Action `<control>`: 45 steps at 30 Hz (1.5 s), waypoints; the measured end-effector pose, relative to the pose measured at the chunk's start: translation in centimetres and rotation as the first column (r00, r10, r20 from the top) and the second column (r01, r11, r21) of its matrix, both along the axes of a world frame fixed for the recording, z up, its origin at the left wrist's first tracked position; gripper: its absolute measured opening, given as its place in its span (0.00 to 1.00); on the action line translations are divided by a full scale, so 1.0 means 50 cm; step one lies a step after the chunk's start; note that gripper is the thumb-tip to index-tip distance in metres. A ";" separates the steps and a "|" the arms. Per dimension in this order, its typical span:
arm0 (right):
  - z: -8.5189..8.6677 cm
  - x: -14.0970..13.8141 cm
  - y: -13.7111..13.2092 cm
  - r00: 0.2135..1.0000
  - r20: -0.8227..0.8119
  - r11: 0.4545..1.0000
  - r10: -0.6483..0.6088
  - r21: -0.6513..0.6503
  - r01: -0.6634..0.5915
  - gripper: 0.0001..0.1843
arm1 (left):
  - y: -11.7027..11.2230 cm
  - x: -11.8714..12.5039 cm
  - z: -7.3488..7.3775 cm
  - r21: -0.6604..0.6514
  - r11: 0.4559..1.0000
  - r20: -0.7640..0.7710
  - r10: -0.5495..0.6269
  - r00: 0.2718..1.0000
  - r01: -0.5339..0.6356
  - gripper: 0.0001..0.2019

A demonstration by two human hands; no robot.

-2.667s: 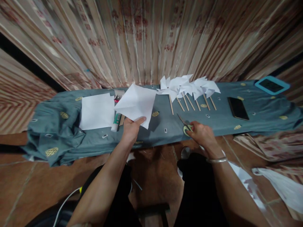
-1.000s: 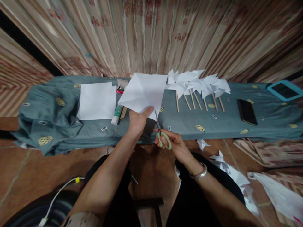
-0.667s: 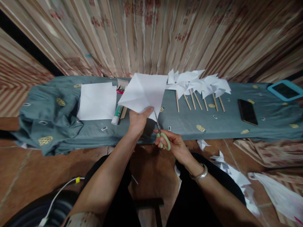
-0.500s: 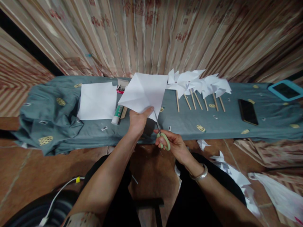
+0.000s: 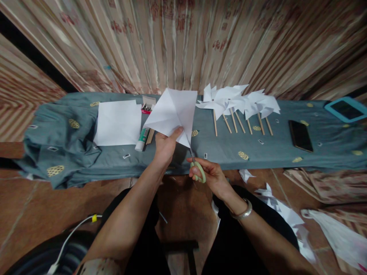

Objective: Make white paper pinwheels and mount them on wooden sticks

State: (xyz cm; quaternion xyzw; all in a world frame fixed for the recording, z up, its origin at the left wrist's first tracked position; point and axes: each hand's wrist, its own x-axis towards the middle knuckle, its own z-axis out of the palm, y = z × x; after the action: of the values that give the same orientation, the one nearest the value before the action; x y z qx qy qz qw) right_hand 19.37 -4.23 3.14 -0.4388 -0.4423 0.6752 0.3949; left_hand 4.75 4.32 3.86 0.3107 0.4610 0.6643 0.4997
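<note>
A creased white sheet of paper (image 5: 174, 109) is pinched in my left hand (image 5: 166, 144), with the thumb on top near its lower edge. My right hand (image 5: 210, 173) has its fingers in the handles of pale green scissors (image 5: 201, 172). The scissor blades point away from me and meet the paper's lower corner, just right of my left thumb. Left of the paper lie a green and white glue stick (image 5: 142, 139), some thin wooden sticks (image 5: 150, 136) and a small red box (image 5: 146, 109) of metal pins.
A stack of white paper (image 5: 117, 122) lies on the left of the cloth-covered table (image 5: 223, 152). Several paper pinwheels (image 5: 229, 100) on sticks lie right, then a black phone (image 5: 300, 135) and a blue-framed tablet (image 5: 346, 109). Paper scraps (image 5: 282, 210) are on the floor.
The paper has turned slightly and its right edge has shifted left, showing more of the nearest pinwheel. My left hand has moved a little left; the scissors stay at the lower corner.
</note>
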 end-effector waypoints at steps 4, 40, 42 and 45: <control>-0.001 0.002 -0.001 1.000 0.007 1.000 0.011 0.012 -0.011 0.25 | 0.001 -0.002 -0.002 -0.004 1.000 -0.033 0.028 0.999 -0.028 0.16; -0.011 -0.002 0.010 1.000 0.002 0.999 -0.018 0.033 0.018 0.25 | -0.004 -0.007 -0.008 0.016 1.000 -0.411 0.011 0.912 -0.005 0.09; -0.011 -0.002 0.010 1.000 -0.003 0.999 -0.021 0.027 0.021 0.25 | -0.004 -0.006 -0.008 0.011 1.000 -0.399 0.015 0.917 -0.012 0.10; -0.010 0.001 0.010 0.999 -0.015 0.999 -0.033 0.015 0.033 0.24 | -0.006 -0.001 -0.008 -0.014 1.000 -0.373 0.001 0.928 -0.007 0.11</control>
State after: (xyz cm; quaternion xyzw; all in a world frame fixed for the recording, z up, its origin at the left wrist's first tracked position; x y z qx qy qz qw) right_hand 19.41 -3.73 2.64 -0.4379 -0.4373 0.6684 0.4125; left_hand 4.70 4.04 3.46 0.4266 0.5533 0.5906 0.4038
